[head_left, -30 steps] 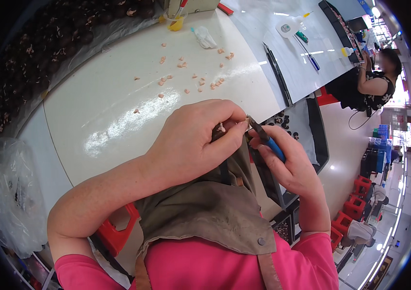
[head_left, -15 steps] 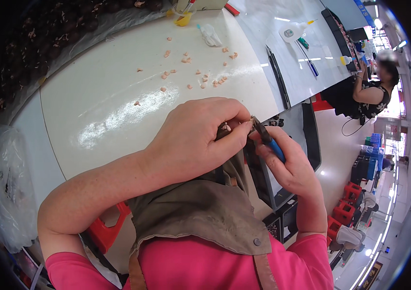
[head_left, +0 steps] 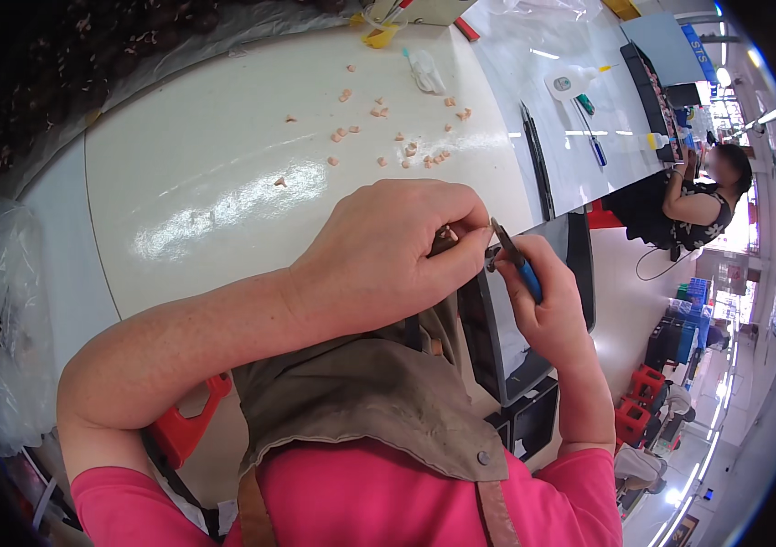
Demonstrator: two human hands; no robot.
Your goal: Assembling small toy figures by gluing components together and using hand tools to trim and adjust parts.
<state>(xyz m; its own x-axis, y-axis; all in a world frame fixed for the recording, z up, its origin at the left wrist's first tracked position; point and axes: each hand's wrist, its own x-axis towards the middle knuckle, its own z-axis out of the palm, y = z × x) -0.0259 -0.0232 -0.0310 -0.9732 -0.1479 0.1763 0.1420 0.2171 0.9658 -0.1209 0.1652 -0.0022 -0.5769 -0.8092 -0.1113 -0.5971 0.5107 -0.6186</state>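
A small brown piece [head_left: 444, 239] sits pinched in the left hand [head_left: 388, 255] fingertips at the table's near edge, met by blue-handled pliers [head_left: 513, 260] gripped in the right hand [head_left: 548, 305]. Trimming looks underway; many pale offcuts [head_left: 406, 146] already lie scattered far across the white table [head_left: 206, 164].

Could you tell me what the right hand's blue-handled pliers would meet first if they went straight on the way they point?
Most likely the small brown piece pinched in the left hand fingers, though depth is unclear.
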